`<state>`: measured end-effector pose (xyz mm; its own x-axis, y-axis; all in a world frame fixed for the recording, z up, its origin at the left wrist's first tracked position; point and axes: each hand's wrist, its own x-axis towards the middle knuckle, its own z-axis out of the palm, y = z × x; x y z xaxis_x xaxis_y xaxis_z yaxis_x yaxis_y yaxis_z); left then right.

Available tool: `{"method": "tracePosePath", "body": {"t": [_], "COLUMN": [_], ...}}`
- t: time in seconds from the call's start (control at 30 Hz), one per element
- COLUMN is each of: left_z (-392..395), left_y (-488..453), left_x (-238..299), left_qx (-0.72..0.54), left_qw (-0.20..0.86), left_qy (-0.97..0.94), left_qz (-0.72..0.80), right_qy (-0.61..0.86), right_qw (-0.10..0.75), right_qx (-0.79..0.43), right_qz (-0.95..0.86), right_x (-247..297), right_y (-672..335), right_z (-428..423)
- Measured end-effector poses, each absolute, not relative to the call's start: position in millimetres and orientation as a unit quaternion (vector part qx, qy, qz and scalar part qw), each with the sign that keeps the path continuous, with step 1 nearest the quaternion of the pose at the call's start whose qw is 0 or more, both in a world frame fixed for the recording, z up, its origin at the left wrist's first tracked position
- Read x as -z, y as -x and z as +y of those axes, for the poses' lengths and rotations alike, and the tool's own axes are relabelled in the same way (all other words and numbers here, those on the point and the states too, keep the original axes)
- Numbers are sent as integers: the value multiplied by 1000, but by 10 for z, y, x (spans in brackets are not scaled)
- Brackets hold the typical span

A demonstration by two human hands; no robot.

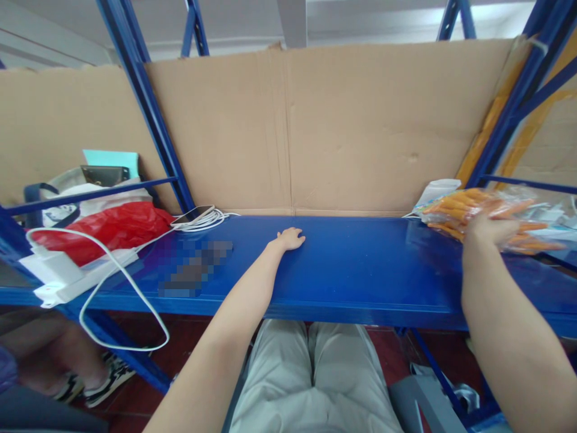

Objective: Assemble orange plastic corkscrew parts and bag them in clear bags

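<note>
My left hand [288, 239] rests on the blue metal shelf [342, 270], near its back, palm down with the fingers slightly curled and nothing in it. My right hand [489, 227] reaches to the right end of the shelf and grips a clear plastic bag of orange sticks [460, 207], which lies across the shelf by the blue upright. The fingers are closed around the bag's middle. My legs in light trousers show under the shelf.
Brown cardboard [351, 126] lines the back of the shelf. At the left lie a phone with a coiled white cable [201, 218], a white power strip [72, 273], a red bag [108, 228] and a tote bag. Another person's legs and shoes [97, 376] show at lower left.
</note>
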<state>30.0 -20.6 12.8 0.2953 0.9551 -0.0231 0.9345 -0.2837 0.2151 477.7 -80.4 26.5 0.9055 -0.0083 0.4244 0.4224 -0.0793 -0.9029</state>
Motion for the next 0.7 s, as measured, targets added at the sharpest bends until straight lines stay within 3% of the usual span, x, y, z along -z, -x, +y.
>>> {"method": "tracePosePath", "body": {"t": [0.07, 0.33, 0.7], "left_z": [-206, -201, -224], "left_y": [-300, -297, -320], "left_x": [-127, -123, -140], "left_qx": [-57, -72, -94], "left_qw": [98, 100, 116], "left_qy": [-800, -799, -790], "left_qz": [589, 589, 595], "right_qy": [738, 735, 700], "right_qw": [659, 625, 654], "right_qx": [123, 184, 89], "right_qz": [-77, -187, -275], "right_x": [-368, -510, -558], "right_y": [-4623, -4233, -3929], "right_z": [-877, -980, -735]}}
